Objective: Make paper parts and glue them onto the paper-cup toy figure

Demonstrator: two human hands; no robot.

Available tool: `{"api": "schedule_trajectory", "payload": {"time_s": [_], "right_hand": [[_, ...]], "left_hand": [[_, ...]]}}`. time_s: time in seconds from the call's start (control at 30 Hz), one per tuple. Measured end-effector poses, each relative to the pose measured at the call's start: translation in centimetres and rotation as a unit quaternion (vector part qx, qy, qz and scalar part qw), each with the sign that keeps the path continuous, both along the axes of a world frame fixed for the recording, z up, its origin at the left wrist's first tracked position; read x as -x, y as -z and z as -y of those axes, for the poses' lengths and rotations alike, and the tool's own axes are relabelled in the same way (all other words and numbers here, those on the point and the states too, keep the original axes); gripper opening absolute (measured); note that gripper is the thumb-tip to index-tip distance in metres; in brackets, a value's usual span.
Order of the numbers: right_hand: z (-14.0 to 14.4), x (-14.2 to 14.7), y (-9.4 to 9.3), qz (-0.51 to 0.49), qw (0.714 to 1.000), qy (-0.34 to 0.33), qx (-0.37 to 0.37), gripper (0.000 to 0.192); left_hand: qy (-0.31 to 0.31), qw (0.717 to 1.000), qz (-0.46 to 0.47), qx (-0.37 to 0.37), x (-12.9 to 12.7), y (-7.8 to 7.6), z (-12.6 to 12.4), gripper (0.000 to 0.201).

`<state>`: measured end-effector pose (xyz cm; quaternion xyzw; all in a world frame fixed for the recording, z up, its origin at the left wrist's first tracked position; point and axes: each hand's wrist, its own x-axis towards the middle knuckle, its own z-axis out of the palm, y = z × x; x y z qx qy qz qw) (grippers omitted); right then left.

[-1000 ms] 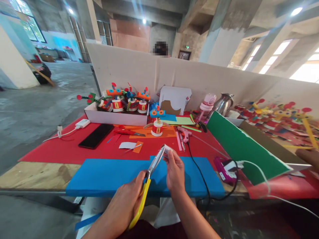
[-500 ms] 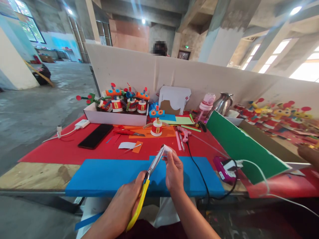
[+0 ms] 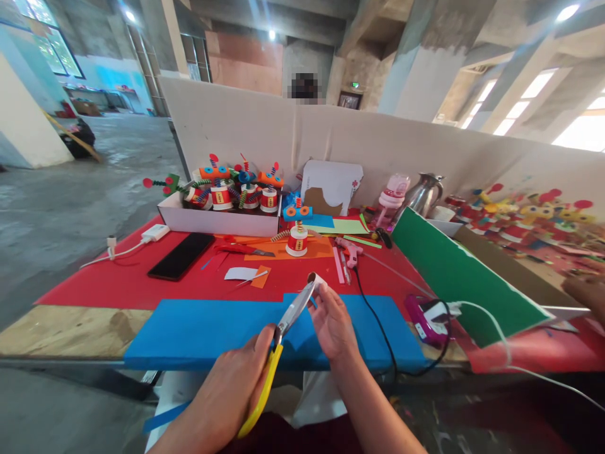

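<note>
My left hand (image 3: 236,384) is wrapped around the yellow-handled scissors (image 3: 276,347), fingers closed on the grip, blades angled up toward the small white paper roll (image 3: 316,281). My right hand (image 3: 333,325) pinches that roll between thumb and fingertips, above the blue foam sheet (image 3: 208,331) at the table's near edge. A black phone (image 3: 181,256) lies farther back on the red table cover (image 3: 118,280).

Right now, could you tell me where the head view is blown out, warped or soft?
Head view: the windows at upper right are blown out; the divider wall bows from wide-angle distortion; the scissors and both hands are sharp; the paper toys at far right look smeared.
</note>
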<state>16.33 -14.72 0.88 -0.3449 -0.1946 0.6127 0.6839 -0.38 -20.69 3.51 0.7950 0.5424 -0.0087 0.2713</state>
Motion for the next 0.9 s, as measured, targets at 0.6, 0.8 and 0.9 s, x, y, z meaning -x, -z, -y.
{"api": "schedule_trajectory", "payload": {"time_s": [0.6,0.8,0.9], "right_hand": [[0.7,0.7,0.4,0.061,0.998,0.019,-0.016,0.024],[0.6,0.4,0.2,0.071,0.997,0.016,-0.017,0.024],[0.4,-0.2,-0.1,0.027,1.000,0.002,0.004,0.025]], "left_hand": [[-0.012,0.999,0.028,-0.018,-0.3,0.4,0.1,0.052],[0.000,1.000,0.019,-0.006,-0.1,0.6,0.3,0.053],[0.004,1.000,0.025,-0.008,0.1,0.9,0.4,0.052]]}}
